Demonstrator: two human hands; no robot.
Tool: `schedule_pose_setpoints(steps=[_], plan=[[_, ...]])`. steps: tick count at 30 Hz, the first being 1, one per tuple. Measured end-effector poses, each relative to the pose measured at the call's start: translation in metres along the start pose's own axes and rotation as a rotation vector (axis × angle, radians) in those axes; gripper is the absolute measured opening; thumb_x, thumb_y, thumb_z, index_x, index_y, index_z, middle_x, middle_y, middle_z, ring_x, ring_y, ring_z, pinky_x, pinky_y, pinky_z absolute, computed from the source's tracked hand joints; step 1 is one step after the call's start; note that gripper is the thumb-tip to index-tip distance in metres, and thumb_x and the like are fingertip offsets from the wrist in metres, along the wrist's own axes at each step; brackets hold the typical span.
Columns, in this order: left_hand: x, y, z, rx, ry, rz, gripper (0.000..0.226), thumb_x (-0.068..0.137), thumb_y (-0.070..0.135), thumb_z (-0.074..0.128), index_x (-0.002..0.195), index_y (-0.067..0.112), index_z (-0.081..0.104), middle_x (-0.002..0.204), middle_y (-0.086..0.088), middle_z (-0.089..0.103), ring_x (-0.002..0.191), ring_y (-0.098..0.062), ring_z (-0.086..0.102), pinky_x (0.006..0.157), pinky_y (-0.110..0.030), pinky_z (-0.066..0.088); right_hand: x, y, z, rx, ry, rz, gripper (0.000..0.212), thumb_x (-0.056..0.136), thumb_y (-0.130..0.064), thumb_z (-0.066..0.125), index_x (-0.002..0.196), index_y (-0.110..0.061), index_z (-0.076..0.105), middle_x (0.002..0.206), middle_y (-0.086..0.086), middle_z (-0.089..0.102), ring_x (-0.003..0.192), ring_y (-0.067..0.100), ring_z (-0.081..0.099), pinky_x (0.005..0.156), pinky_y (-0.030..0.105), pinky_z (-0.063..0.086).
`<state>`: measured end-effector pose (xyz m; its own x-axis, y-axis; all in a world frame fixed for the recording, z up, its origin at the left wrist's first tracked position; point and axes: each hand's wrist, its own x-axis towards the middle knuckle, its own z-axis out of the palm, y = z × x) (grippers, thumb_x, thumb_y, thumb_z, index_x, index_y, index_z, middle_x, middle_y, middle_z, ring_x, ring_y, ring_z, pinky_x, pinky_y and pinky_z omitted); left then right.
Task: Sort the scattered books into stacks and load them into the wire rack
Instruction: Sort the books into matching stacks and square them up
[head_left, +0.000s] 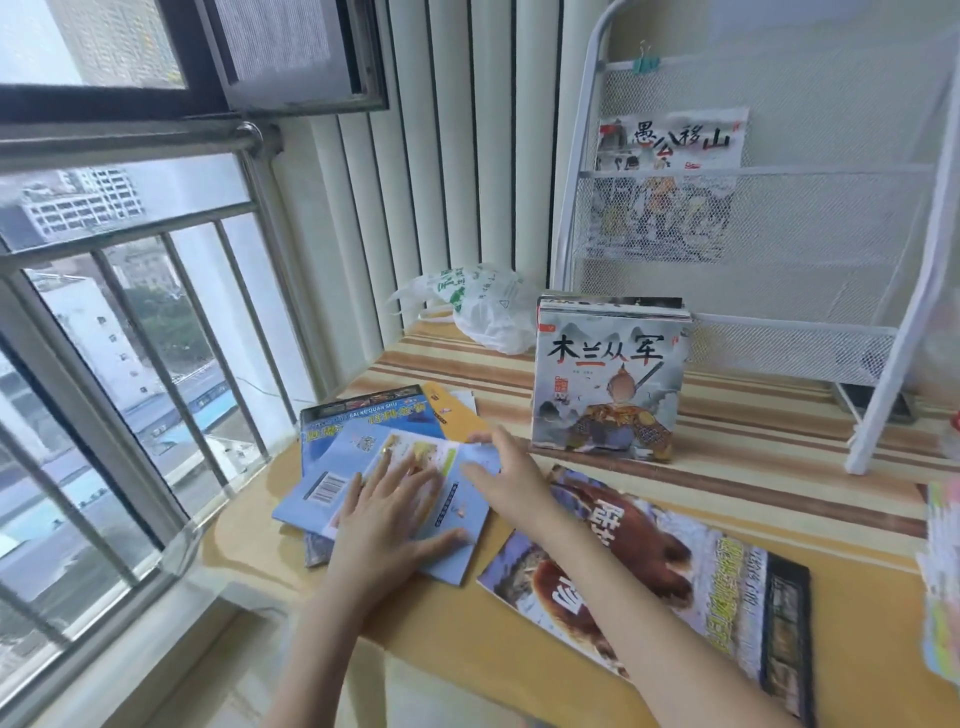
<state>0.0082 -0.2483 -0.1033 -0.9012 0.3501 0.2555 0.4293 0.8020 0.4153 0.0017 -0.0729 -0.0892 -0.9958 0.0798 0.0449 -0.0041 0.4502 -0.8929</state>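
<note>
A pile of thin blue books (332, 483) lies at the table's left edge. My left hand (395, 514) rests flat on the top light-blue book, fingers spread. My right hand (511, 478) reaches in from the right and touches that book's far corner with straight fingers. A stack of square books (608, 384) stands upright in front of the white wire rack (779, 218). One picture book (670, 140) sits in the rack's upper shelf. A large magazine-like book (691, 577) lies flat under my right forearm.
A white plastic bag (483, 306) lies at the back by the radiator-like wall panels. More colourful books (943, 582) sit at the right edge. The striped yellow table (753, 467) ends at a barred window on the left.
</note>
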Motion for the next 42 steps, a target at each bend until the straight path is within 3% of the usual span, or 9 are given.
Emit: schedule_pose_setpoints(steps=[3, 9, 12, 15, 17, 20, 30, 34, 42], plan=[[-0.013, 0.004, 0.0, -0.085, 0.087, 0.02, 0.082, 0.068, 0.057, 0.073, 0.14, 0.035, 0.04, 0.154, 0.013, 0.024, 0.139, 0.002, -0.007, 0.115, -0.047, -0.007, 0.002, -0.016, -0.006, 0.17, 0.147, 0.069, 0.02, 0.088, -0.019, 0.06, 0.104, -0.022, 0.05, 0.108, 0.002, 0.055, 0.075, 0.011, 0.052, 0.059, 0.023, 0.04], [-0.027, -0.007, -0.023, 0.006, -0.016, 0.126, 0.13, 0.04, 0.091, 0.052, 0.145, 0.037, -0.004, 0.15, 0.03, -0.002, 0.142, -0.011, -0.023, 0.109, -0.058, -0.011, -0.014, -0.042, -0.029, 0.54, 0.155, 0.141, 0.018, 0.086, 0.001, 0.056, 0.092, -0.016, 0.057, 0.093, 0.005, 0.061, 0.076, 0.018, 0.066, 0.06, 0.033, 0.055], [-0.018, 0.011, -0.043, -0.113, 0.18, 0.187, 0.075, 0.069, 0.04, 0.079, 0.136, 0.033, 0.046, 0.137, 0.02, 0.047, 0.143, -0.011, 0.021, 0.114, -0.054, -0.002, -0.026, -0.055, -0.057, 0.753, 0.129, 0.131, 0.016, 0.094, -0.006, 0.052, 0.087, -0.007, 0.066, 0.081, 0.01, 0.062, 0.053, 0.013, 0.066, 0.042, 0.021, 0.049], [-0.005, 0.034, -0.053, -0.231, 0.543, 0.138, 0.01, 0.08, 0.001, 0.067, 0.072, 0.005, 0.068, 0.061, -0.006, 0.062, 0.081, -0.033, 0.066, 0.088, -0.036, 0.049, -0.043, -0.06, -0.08, 0.691, 0.065, 0.022, 0.032, 0.096, -0.034, 0.05, 0.092, -0.008, 0.068, 0.076, 0.007, 0.063, 0.06, 0.013, 0.064, 0.047, 0.027, 0.05], [0.001, 0.058, -0.064, -0.41, 0.66, 0.04, 0.028, 0.086, 0.023, 0.058, 0.059, 0.022, 0.05, 0.047, 0.001, 0.043, 0.048, -0.019, 0.047, 0.051, -0.019, 0.034, -0.055, -0.059, -0.091, 0.53, 0.114, -0.069, 0.052, 0.084, -0.058, 0.05, 0.095, -0.009, 0.065, 0.074, 0.001, 0.059, 0.065, 0.005, 0.056, 0.058, 0.027, 0.048], [0.011, 0.102, -0.064, -0.597, 0.688, 0.066, 0.044, 0.093, 0.027, 0.057, 0.057, 0.027, 0.03, 0.045, 0.007, 0.037, 0.043, -0.004, 0.037, 0.042, -0.015, 0.028, -0.078, -0.048, -0.103, 0.23, 0.167, -0.156, 0.059, 0.069, -0.067, 0.055, 0.1, -0.017, 0.064, 0.089, -0.013, 0.065, 0.079, -0.004, 0.054, 0.069, 0.015, 0.041], [0.026, 0.267, 0.049, -0.955, 0.159, 0.067, 0.022, 0.095, 0.027, 0.054, 0.084, 0.008, 0.055, 0.075, -0.002, 0.061, 0.07, -0.013, 0.055, 0.065, -0.029, 0.041, -0.173, 0.023, -0.201, 0.367, 0.921, -0.046, 0.037, 0.085, -0.013, 0.068, 0.11, -0.027, 0.044, 0.098, -0.006, 0.063, 0.065, 0.008, 0.061, 0.053, 0.026, 0.051], [0.029, 0.341, 0.082, -0.903, -0.076, 0.18, 0.024, 0.09, 0.021, 0.061, 0.074, 0.018, 0.043, 0.071, 0.007, 0.05, 0.063, -0.006, 0.047, 0.053, -0.01, 0.034, -0.213, 0.053, -0.261, 0.13, 1.16, 0.0, 0.034, 0.088, -0.007, 0.062, 0.116, -0.017, 0.046, 0.093, -0.011, 0.059, 0.063, -0.009, 0.06, 0.048, 0.006, 0.043], [0.023, 0.396, 0.142, -0.725, -0.601, 0.388, 0.05, 0.095, 0.028, 0.054, 0.141, 0.017, 0.038, 0.136, -0.001, 0.051, 0.125, -0.02, 0.049, 0.103, -0.035, 0.039, -0.263, 0.119, -0.33, -0.231, 1.019, 0.496, 0.039, 0.094, -0.027, 0.053, 0.127, -0.011, 0.041, 0.113, 0.008, 0.061, 0.084, 0.021, 0.061, 0.067, 0.033, 0.045]])
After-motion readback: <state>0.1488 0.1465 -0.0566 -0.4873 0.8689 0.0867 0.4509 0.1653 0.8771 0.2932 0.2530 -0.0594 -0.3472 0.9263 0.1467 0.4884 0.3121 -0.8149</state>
